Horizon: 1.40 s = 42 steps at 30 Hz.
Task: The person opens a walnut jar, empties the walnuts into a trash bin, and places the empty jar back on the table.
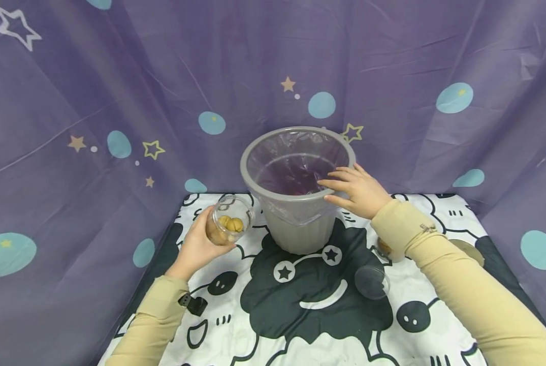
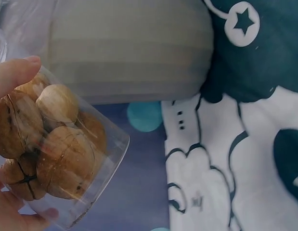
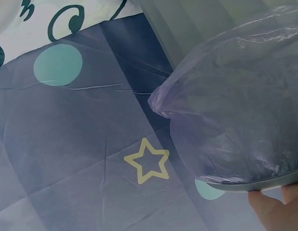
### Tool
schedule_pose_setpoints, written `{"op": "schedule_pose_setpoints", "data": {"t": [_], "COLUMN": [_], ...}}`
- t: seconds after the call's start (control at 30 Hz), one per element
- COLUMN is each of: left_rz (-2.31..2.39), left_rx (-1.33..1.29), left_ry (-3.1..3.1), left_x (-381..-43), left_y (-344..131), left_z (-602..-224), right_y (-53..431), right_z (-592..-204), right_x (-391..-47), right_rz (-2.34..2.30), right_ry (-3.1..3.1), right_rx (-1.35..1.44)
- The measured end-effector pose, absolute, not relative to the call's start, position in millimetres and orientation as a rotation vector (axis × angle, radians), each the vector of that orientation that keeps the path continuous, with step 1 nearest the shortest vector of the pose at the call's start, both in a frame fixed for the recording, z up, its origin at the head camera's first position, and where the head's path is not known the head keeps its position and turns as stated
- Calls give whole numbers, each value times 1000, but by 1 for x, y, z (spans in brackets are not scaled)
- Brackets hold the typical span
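My left hand (image 1: 199, 241) grips a clear jar (image 1: 250, 213) that is tilted, left of the bin. Several walnuts (image 2: 67, 161) show through its wall in the left wrist view, and a few walnuts (image 1: 230, 223) are visible through its mouth from above. A grey trash bin (image 1: 295, 229) with a thin purple bag (image 3: 226, 110) lining it stands upright in the middle. At the bin's right rim is my right hand (image 1: 359, 190), its fingers spread and fairly straight, holding nothing. Its fingertips meet the rim in the right wrist view.
A clear round lid-like disc (image 1: 372, 282) lies on the patterned cloth (image 1: 318, 351) right of the bin. Beside the right sleeve are a partly hidden clear container with something brown (image 1: 384, 247) and a round tan item (image 1: 468, 250). Behind hangs a purple curtain (image 1: 263, 61).
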<state>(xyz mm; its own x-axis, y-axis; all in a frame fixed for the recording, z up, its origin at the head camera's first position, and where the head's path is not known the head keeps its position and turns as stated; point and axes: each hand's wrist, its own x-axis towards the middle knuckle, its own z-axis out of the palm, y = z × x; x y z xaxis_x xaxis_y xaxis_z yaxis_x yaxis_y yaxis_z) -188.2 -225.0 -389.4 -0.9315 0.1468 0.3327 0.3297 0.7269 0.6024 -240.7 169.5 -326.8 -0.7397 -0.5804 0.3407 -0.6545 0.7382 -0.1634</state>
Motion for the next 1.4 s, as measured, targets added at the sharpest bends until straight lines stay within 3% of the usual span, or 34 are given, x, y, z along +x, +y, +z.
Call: {"op": "schedule_pose_setpoints", "data": {"t": [1.4], "left_rz": [-549], "left_rx": [-550], "left_ry": [-2632], "left_x": [-244], "left_y": [-202], "left_z": [-262], "right_y": [169], "right_z": [-326], "right_x": [-238], "right_rz": [415], "right_ry": [-2703], "right_rx": [949]}}
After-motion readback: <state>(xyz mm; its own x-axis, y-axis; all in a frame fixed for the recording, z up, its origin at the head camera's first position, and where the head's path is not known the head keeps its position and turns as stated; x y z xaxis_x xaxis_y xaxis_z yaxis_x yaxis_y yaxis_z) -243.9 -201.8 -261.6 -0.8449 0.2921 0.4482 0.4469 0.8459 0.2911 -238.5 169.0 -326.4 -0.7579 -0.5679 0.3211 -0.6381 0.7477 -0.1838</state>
